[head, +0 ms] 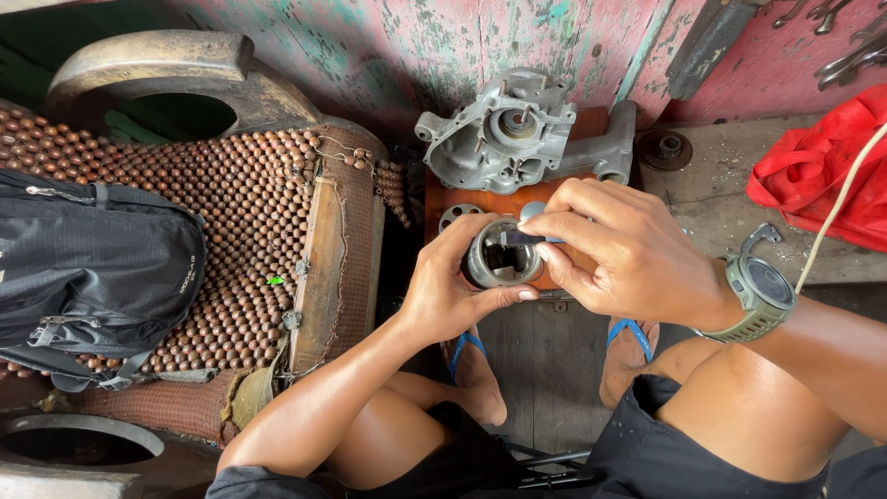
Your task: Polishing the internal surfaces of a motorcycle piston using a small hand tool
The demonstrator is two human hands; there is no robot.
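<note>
Grey metal fills my left hand (453, 286): a short, open-ended sleeve (502, 259), cupped from below with the thumb round its near rim, held over my knees and sandalled feet (480, 365). My right hand (619, 249) comes in from above, its grip narrow, thumb and forefinger pinched on a small dark part (519, 237) at the sleeve's mouth; what that part is, I cannot tell. A green watch (762, 294) sits on that wrist.

To do this well, I judge I should keep the sleeve level and steady in the left grip, ease the small part in square to the bore, and not force it if it binds.

Beyond my hands lies a reddish board (462, 199), and on it a grey engine casing (517, 134) with a round hub in its middle. Left of me is a beaded seat (249, 203) carrying a black backpack (92, 259). Right, a red bag (822, 176) rests on the concrete ledge (711, 199), near a small gear (665, 148). Farthest, spanners (850, 51) hang on the flaking pink wall (443, 46).
</note>
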